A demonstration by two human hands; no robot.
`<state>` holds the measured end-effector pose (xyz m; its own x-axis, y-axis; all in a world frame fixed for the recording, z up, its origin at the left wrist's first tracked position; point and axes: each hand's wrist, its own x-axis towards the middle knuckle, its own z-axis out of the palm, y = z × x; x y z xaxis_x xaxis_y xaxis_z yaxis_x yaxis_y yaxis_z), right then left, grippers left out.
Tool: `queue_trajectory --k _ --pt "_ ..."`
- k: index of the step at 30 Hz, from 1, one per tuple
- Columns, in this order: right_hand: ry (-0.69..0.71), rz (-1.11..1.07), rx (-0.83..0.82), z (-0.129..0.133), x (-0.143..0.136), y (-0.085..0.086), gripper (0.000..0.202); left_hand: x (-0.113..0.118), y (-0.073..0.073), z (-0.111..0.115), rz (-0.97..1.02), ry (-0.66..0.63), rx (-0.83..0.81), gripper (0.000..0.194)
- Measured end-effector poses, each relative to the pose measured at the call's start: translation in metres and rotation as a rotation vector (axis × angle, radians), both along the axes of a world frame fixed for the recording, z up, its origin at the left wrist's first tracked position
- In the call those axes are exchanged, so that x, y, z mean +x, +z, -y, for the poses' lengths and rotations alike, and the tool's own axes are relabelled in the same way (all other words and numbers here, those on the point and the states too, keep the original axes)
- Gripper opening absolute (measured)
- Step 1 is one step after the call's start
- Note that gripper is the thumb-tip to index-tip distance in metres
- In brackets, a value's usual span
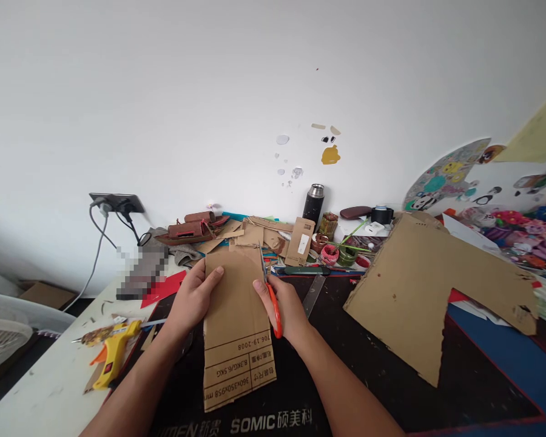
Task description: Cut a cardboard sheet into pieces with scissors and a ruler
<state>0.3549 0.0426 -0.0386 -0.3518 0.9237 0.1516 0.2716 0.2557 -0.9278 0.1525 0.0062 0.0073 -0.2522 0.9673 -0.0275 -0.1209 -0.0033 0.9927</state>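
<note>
My left hand (pixel 198 291) grips the left edge of a printed piece of cardboard (pixel 236 303), thumb on its face and fingers behind. The piece is held tilted up above a dark desk mat (pixel 182 388), its printed lines upside down toward me. In my right hand (pixel 287 306) is a pair of scissors (pixel 275 312) with orange-red handles. Their blades point away from me along the cardboard's upper right edge. Whether the blades are parted is hard to make out. The right thumb rests on or near the cardboard's right edge.
A large cardboard sheet (pixel 400 285) lies at the right. A yellow glue gun (pixel 116 355) is at the left. Along the wall are a brown model boat (pixel 191 229), cardboard scraps, a black thermos (pixel 313 203) and open paint jars (pixel 330 255). A utility knife (pixel 300 271) and a clear ruler (pixel 313 294) lie beyond my right hand.
</note>
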Motion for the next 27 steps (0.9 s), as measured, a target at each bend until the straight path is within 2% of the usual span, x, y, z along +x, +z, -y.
queue_trajectory --k 11,21,27 --pt "-0.001 -0.017 -0.017 -0.004 0.001 -0.007 0.047 0.003 -0.005 0.000 0.002 0.002 0.002 0.060" --pt "-0.048 0.014 -0.037 -0.004 -0.001 -0.009 0.054 0.003 -0.017 -0.005 -0.007 0.002 0.012 0.061" --pt "-0.054 -0.025 -0.068 -0.005 -0.002 -0.011 0.058 0.004 -0.017 -0.005 0.011 0.012 0.013 0.060"
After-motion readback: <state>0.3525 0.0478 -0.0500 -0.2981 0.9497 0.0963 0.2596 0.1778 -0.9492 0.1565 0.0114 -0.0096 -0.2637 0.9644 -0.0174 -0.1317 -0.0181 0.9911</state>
